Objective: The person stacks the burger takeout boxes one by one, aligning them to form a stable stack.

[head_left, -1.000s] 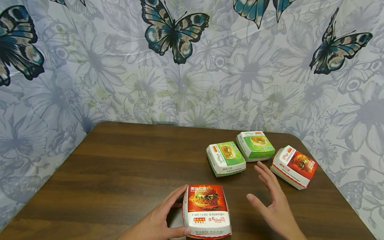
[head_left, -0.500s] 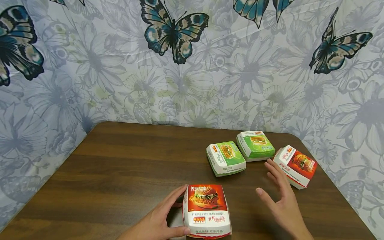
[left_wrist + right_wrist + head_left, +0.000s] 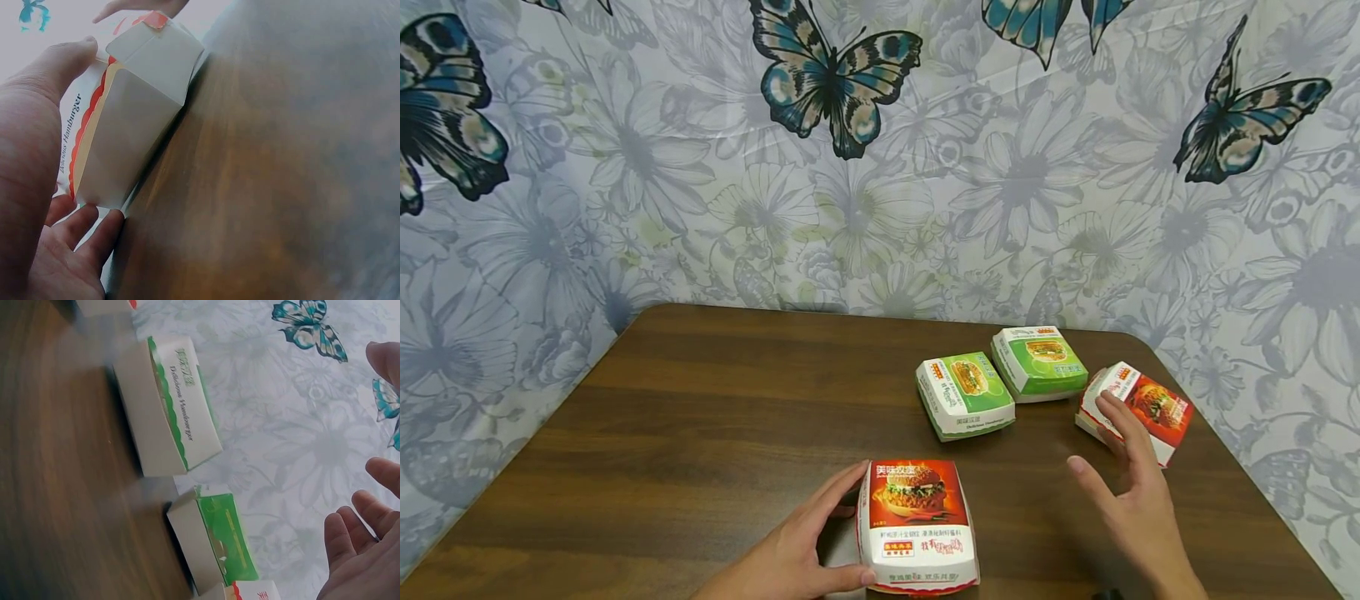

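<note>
A red and white burger box [image 3: 917,546] stands on the table near its front edge. My left hand [image 3: 805,542] grips its left side, thumb at the near corner and fingers at the far one. In the left wrist view the thumb [image 3: 78,53] lies against the box's lettered side [image 3: 72,134]. My right hand [image 3: 1138,508] holds nothing, its fingers spread above the table. Its fingertips overlap a second red and white burger box [image 3: 1157,410] in the head view and hide part of its front.
Two green and white burger boxes, a nearer one [image 3: 970,396] and a farther one [image 3: 1041,362], stand at the back right, left of the second red box. The brown wooden table [image 3: 700,433] ends at a butterfly-patterned cloth [image 3: 850,225]. A small dark object [image 3: 1107,594] shows at the bottom edge.
My right hand has moved to the right, from beside the green boxes to the second red box. The left hand and the boxes have stayed in place.
</note>
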Demonstrator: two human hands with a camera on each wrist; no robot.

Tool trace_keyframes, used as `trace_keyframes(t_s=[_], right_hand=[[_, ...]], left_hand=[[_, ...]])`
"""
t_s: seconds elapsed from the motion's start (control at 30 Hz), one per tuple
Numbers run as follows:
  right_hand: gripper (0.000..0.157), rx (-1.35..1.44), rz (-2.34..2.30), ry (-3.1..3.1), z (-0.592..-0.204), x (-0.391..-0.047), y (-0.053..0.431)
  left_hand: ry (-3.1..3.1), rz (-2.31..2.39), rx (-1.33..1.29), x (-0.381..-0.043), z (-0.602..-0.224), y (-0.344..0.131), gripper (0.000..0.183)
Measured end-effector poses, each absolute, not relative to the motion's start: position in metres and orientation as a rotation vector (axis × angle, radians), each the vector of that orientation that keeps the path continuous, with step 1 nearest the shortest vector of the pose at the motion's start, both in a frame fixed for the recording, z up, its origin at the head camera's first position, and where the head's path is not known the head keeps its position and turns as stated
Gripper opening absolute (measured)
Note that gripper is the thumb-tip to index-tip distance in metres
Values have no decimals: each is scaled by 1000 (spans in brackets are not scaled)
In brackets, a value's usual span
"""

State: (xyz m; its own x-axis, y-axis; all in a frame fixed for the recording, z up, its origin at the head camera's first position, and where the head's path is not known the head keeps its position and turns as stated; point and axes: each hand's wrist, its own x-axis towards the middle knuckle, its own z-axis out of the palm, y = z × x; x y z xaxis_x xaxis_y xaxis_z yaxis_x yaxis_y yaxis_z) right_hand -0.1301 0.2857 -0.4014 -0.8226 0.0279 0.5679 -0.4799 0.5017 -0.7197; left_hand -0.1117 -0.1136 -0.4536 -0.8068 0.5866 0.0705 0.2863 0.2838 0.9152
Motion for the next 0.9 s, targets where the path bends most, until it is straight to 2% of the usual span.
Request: trace_keyframes(t_s=[0.2, 0.43, 0.9], right_hand=[[80, 343, 1329, -2182, -398, -131, 295], [84, 216, 1310, -2231, -394, -131, 303], [78, 144, 1430, -2069, -398, -133, 318]], left_hand=[[2281, 1535, 807, -112, -454, -111, 97], [2293, 1532, 791, -111, -453, -111, 96], [2277, 1522, 749, -110, -451, -113, 96]])
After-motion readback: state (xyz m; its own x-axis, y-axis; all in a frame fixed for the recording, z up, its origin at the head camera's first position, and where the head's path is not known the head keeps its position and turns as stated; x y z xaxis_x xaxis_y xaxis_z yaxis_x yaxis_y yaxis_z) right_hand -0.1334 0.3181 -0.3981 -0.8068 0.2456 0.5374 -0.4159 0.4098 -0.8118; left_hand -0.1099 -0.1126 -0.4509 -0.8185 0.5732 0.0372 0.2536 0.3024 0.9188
